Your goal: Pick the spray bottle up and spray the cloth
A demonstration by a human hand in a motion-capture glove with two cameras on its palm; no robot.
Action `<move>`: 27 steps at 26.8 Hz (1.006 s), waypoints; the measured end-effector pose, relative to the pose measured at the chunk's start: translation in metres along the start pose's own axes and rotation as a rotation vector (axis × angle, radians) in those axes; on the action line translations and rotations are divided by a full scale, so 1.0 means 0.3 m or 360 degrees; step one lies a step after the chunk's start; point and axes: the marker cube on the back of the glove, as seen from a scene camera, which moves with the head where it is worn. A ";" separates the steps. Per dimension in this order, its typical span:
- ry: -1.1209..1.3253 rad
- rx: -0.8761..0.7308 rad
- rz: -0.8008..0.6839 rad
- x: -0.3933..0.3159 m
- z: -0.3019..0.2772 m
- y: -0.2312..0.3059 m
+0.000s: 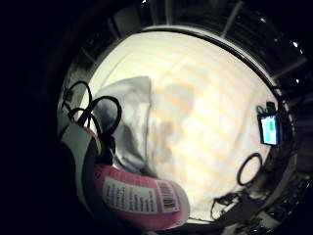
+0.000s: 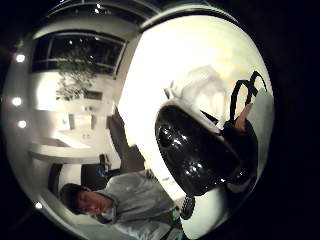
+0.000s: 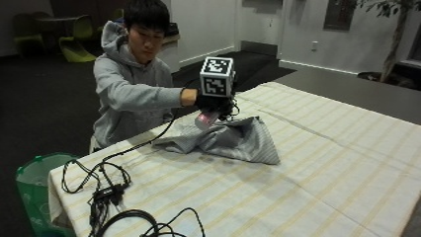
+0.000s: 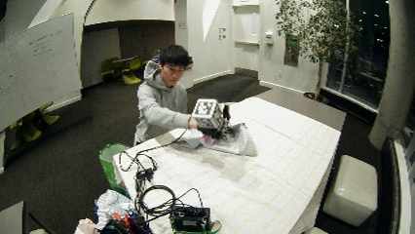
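Observation:
A person in a grey hoodie holds a pink spray bottle [image 3: 206,118] in the gloved right hand [image 3: 212,102], just above the near end of a grey cloth [image 3: 231,140] that lies crumpled on the table. The little finger side palm view has the bottle's pink body with a white label [image 1: 142,196] close to the palm, with the cloth [image 1: 128,117] beyond it. The bottle's black spray head [image 2: 197,155] fills the thumb side palm view, held over the cloth [image 2: 202,87]. The hand's fingers are curled round the bottle.
The table wears a pale striped tablecloth [image 3: 329,163]. Black cables [image 3: 108,190] lie at its near left corner, and a green bin [image 3: 36,187] stands beside that corner. A white stool [image 4: 350,187] stands to the right of the table.

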 end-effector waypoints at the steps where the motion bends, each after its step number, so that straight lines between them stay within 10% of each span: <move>1: 0.0074 -0.0061 -0.0030 -0.043 0.002 0.010; 13: 0.0360 -0.0356 -0.0076 -0.122 0.220 0.083; 27: 0.0468 -0.0267 -0.0040 -0.211 0.009 0.131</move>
